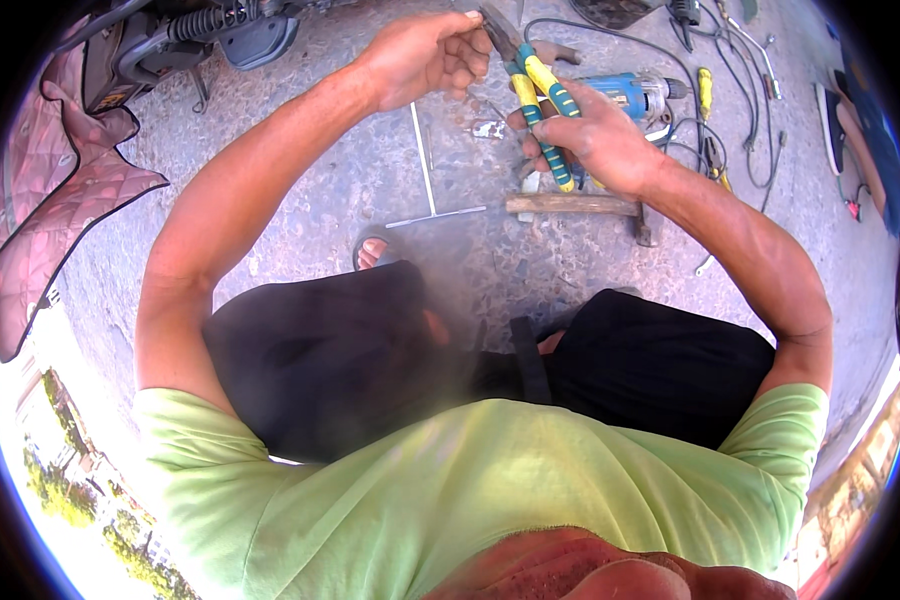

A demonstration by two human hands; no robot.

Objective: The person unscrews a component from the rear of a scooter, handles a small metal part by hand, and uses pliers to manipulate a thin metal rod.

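squeezing suddenly could nip you: your right hand (605, 140) grasps the pliers (541, 72) around their yellow-and-green handles, above the floor (300, 225), and your left hand (418, 58) has its fingertips right by the jaws. its fingers are curled, but i cannot tell whether they pinch something small. the 2 handles stand spread, so an uneven grip might let 1 slip and drop the tool near the blue power drill (615, 92). the t-shaped metal rod (433, 216) lies just beside your left foot (372, 252); shifting that foot carelessly could knock it toward the wooden-handled hammer (570, 204).
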